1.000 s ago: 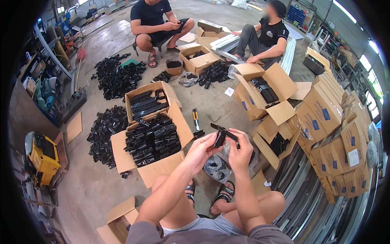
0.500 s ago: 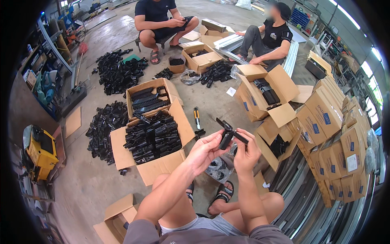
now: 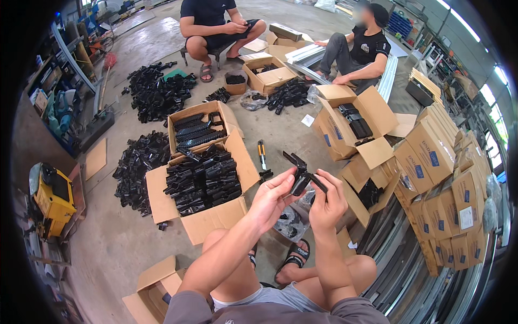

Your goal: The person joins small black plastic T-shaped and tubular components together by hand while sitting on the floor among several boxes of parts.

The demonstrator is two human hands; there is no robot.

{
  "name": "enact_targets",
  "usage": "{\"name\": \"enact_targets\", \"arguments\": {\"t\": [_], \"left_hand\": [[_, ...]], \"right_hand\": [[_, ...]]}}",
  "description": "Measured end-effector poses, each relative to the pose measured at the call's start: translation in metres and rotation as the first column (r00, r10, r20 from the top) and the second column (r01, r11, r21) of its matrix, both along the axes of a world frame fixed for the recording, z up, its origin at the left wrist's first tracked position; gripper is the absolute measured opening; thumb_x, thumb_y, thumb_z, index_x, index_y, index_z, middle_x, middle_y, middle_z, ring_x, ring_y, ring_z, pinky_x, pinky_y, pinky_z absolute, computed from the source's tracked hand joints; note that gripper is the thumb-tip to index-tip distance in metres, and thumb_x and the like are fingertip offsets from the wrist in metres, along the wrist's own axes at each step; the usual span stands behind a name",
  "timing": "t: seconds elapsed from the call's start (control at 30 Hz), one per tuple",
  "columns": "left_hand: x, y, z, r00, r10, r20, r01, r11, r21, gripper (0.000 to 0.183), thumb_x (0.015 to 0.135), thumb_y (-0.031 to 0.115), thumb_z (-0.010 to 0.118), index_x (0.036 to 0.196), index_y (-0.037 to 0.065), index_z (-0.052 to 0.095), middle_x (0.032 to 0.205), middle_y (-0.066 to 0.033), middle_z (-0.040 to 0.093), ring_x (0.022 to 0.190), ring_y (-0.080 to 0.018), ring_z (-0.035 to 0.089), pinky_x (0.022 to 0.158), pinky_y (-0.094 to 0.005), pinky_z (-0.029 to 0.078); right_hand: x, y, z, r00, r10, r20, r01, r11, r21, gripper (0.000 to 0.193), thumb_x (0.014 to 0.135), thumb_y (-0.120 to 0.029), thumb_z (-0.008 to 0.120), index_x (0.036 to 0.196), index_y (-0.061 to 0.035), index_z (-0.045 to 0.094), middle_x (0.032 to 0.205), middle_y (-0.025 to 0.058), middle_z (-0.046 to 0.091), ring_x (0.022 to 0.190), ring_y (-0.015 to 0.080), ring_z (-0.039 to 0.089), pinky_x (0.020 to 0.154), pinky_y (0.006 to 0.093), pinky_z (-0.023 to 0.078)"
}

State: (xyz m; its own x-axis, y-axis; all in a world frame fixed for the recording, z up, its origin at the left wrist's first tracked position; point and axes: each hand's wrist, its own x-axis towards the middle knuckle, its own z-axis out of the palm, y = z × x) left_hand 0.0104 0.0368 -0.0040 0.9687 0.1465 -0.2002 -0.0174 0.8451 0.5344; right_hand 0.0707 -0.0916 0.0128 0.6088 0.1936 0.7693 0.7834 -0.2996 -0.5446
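Observation:
Between my hands, above the floor, is a black bracket-like part (image 3: pixel 300 183) with arms that branch out at angles. The fingers and thumb of my left hand (image 3: pixel 273 198) are closed on its left side. My right hand (image 3: pixel 329 204) pinches the right arm of the same part. Beyond my left hand a yellow-and-black utility knife (image 3: pixel 261 153) lies on the floor. An open carton (image 3: pixel 211 222) packed with rows of similar black parts (image 3: pixel 204 178) stands to the left. Below my hands, a container with clear plastic bags (image 3: pixel 291 224) is partly hidden by them.
Heaps of black parts (image 3: pixel 141 171) lie left of the cartons, with another pile (image 3: pixel 161 94) farther back. Open cartons (image 3: pixel 334 141) stand at right, near stacked boxes (image 3: pixel 426 154) and long metal profiles (image 3: pixel 402 270). Two people sit beyond, one on a stool (image 3: pixel 216 51).
The black part has turned slightly in my hands, and its upper arm now shows broader and split. Both hands keep their hold in nearly the same place.

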Motion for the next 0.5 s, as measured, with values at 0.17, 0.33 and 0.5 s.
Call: {"name": "enact_targets", "arguments": {"t": [0.17, 0.33, 0.5], "left_hand": [[0.001, 0.0, -0.004, 1.0, 0.014, -0.007, -0.015, 0.999, -0.033, 0.044, 0.099, 0.018, 0.057, 0.139, 0.001, 0.047, 0.12, -0.0101, 0.065, 0.107, -0.0189, 0.064, 0.099, -0.0378, 0.052], [0.001, 0.001, -0.003, 1.0, 0.007, -0.017, -0.007, 1.0, -0.008, 0.043, 0.098, 0.018, 0.058, 0.137, 0.001, 0.049, 0.122, -0.0114, 0.064, 0.107, -0.0213, 0.064, 0.098, -0.0373, 0.052], [-0.002, 0.005, -0.001, 1.0, -0.011, -0.018, 0.011, 1.0, -0.005, 0.044, 0.098, 0.016, 0.059, 0.137, 0.001, 0.049, 0.122, -0.0132, 0.063, 0.108, -0.0224, 0.064, 0.099, -0.0377, 0.052]], "right_hand": [[0.002, 0.003, -0.006, 0.999, 0.032, -0.015, -0.031, 0.998, 0.05, 0.021, 0.079, 0.008, 0.067, 0.098, 0.0006, 0.069, 0.103, 0.0134, 0.069, 0.092, 0.0293, 0.066, 0.081, 0.0365, 0.053], [0.003, 0.004, -0.008, 0.999, 0.016, -0.035, -0.015, 0.999, 0.034, 0.019, 0.081, 0.006, 0.066, 0.099, 0.0009, 0.069, 0.104, 0.0138, 0.069, 0.093, 0.0296, 0.066, 0.082, 0.0369, 0.053], [0.004, 0.004, -0.007, 0.999, 0.02, -0.029, -0.019, 0.999, 0.029, 0.018, 0.081, 0.005, 0.066, 0.098, 0.0006, 0.069, 0.104, 0.0136, 0.069, 0.093, 0.0301, 0.066, 0.082, 0.0372, 0.052]]}}
